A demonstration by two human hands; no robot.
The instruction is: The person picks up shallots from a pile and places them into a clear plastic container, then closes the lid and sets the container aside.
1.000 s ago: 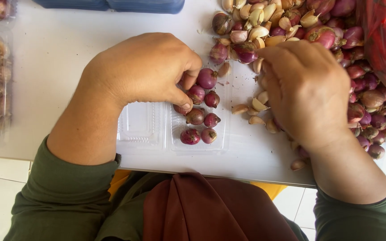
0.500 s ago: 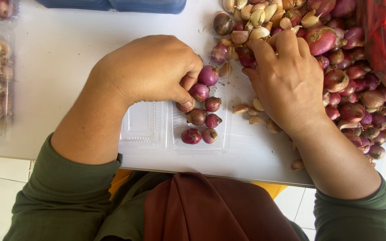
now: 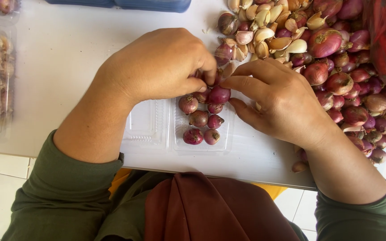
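While both hands pinch one glossy round shallot [image 3: 219, 94], ribbed clear plastic tray [image 3: 150, 129].

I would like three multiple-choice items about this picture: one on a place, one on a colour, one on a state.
1. Where does the loose pile of shallots and garlic cloves lie?
A. By the right hand
B. By the left elbow
C. On the floor tiles

2. What colour are the sleeves?
A. White
B. Dark green
C. Yellow

3. In what state is the clear plastic tray?
A. Closed and sealed
B. Open, one half holding shallots
C. Open, both halves bare

Answers:
1. A, the pile spreads behind and beside the right hand.
2. B, both forearms end in dark green cuffs.
3. B, the shallots in the tray fill the half under the left hand; the other half shows nothing.
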